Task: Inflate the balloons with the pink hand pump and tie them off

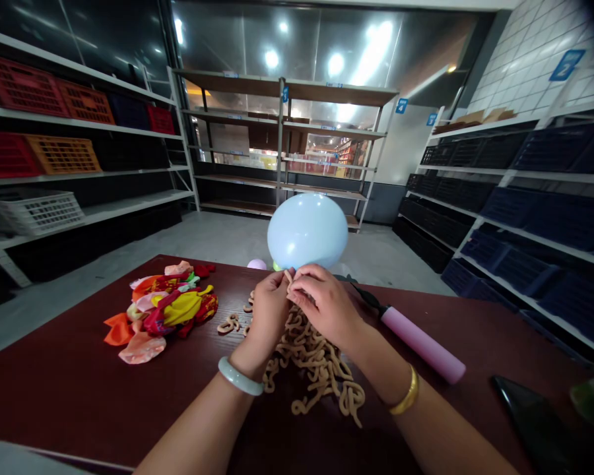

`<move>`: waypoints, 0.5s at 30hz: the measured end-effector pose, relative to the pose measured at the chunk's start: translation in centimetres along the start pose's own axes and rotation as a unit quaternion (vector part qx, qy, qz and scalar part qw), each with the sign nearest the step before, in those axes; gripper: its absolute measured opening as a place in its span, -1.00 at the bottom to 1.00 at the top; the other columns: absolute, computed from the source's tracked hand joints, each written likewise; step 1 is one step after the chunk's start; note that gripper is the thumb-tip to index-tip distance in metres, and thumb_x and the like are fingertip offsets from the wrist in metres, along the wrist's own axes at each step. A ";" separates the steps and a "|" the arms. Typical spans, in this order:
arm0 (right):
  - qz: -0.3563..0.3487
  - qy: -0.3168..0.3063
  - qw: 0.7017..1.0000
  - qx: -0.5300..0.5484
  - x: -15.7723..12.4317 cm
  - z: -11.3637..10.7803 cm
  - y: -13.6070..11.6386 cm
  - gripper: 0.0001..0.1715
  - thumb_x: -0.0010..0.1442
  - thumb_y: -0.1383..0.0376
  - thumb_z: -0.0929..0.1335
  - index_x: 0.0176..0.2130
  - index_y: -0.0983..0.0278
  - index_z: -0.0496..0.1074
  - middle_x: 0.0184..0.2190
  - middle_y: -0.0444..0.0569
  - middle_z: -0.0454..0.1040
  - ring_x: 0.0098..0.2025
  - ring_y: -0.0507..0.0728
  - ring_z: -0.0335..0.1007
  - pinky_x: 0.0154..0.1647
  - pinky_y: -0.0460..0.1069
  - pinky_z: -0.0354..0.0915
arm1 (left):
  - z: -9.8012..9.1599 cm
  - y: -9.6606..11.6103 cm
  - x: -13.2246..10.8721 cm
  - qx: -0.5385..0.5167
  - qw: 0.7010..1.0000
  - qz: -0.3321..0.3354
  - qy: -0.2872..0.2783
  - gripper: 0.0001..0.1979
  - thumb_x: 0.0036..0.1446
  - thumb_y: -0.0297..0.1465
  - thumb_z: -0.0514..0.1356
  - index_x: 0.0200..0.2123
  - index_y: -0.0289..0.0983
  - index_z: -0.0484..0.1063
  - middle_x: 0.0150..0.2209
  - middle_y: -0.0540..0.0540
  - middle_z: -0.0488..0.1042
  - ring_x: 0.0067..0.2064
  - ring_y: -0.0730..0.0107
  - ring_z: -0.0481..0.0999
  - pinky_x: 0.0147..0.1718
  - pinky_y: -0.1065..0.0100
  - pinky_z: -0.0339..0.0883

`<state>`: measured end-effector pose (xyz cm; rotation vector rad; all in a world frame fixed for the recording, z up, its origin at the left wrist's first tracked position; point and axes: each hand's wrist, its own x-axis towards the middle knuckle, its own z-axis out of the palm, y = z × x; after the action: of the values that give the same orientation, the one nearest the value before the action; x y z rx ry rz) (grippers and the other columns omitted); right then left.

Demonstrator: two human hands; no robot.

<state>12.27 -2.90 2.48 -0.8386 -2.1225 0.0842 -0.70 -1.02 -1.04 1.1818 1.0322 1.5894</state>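
Observation:
A large inflated light-blue balloon (307, 231) rises just beyond my fingertips, its neck hidden behind them. My left hand (271, 303) is closed, with thumb and fingers pinched at the balloon's base. My right hand (325, 302) is closed too, its fingertips meeting the left ones, with a bit of tan rubber band (290, 277) showing between the hands. Below my wrists a heap of tan rubber bands (321, 366) is spread over the dark red table (69, 389). The exact grip at the neck is hidden by my fingers.
Uninflated coloured balloons (178, 307) are piled at the left. On the right lie a pink hand pump (423, 343) with a black nozzle end and a dark phone-like slab (529, 415). A small purple balloon (257, 264) shows past the far edge. Shelves with crates (69, 155) surround the table.

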 end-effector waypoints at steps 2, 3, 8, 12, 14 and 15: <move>-0.009 -0.005 1.000 0.014 0.1 -0.1 0.3 -0.84 0.28 0.35 0.28 -0.26 0.21 0.45 -0.15 0.02 0.44 -0.08 0.14 0.35 -0.02 0.08 0.27 | 0.0 -0.1 0.0 0.005 1.000 -0.007 -0.003 -0.65 0.06 -0.13 0.25 -0.49 -0.34 0.44 -0.57 -0.01 0.37 -0.52 0.49 0.26 -0.55 0.47 0.10; -0.012 -0.005 1.000 0.020 0.1 -0.1 0.5 -0.85 0.28 0.37 0.27 -0.26 0.21 0.44 -0.16 0.01 0.45 -0.09 0.13 0.36 -0.03 0.07 0.27 | 0.0 -0.2 0.0 0.005 1.000 -0.008 -0.006 -0.65 0.07 -0.13 0.24 -0.46 -0.34 0.47 -0.56 -0.02 0.39 -0.51 0.47 0.27 -0.54 0.46 0.12; 0.011 0.034 0.999 0.033 0.1 -0.1 1.6 -0.84 0.18 0.46 0.33 -0.26 0.21 0.42 -0.28 -0.06 0.50 -0.22 0.10 0.41 -0.16 0.00 0.30 | 0.2 -0.7 -0.1 0.032 0.999 0.030 -0.010 -0.73 0.09 -0.22 0.21 -0.37 -0.32 0.55 -0.48 -0.09 0.48 -0.35 0.32 0.42 -0.41 0.42 0.26; 0.019 0.033 0.997 0.061 0.2 -0.3 1.9 -0.87 0.20 0.42 0.34 -0.27 0.19 0.46 -0.29 -0.07 0.52 -0.23 0.09 0.44 -0.17 -0.01 0.31 | 0.3 -0.8 -0.4 0.072 0.996 0.046 -0.001 -0.81 0.06 -0.30 0.22 -0.36 -0.29 0.57 -0.44 -0.09 0.52 -0.34 0.30 0.43 -0.41 0.42 0.25; 0.023 0.028 0.997 0.070 0.3 -0.4 1.8 -0.88 0.21 0.40 0.33 -0.30 0.20 0.47 -0.31 -0.07 0.53 -0.24 0.09 0.44 -0.18 -0.02 0.31 | 0.3 -0.6 -0.5 0.085 0.995 0.056 0.004 -0.84 0.03 -0.35 0.22 -0.37 -0.27 0.57 -0.44 -0.08 0.52 -0.34 0.29 0.43 -0.40 0.41 0.25; 0.027 0.029 0.997 0.072 0.3 -0.4 1.8 -0.88 0.20 0.40 0.34 -0.31 0.20 0.47 -0.31 -0.07 0.53 -0.24 0.09 0.44 -0.18 -0.02 0.32 | 0.3 -0.5 -0.5 0.094 0.994 0.064 0.007 -0.86 0.03 -0.37 0.22 -0.39 -0.27 0.57 -0.45 -0.08 0.52 -0.34 0.28 0.43 -0.38 0.41 0.25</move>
<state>13.38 -1.45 2.37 -0.8044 -2.0142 0.2358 -0.24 -1.35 -1.62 1.3894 1.1543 1.6285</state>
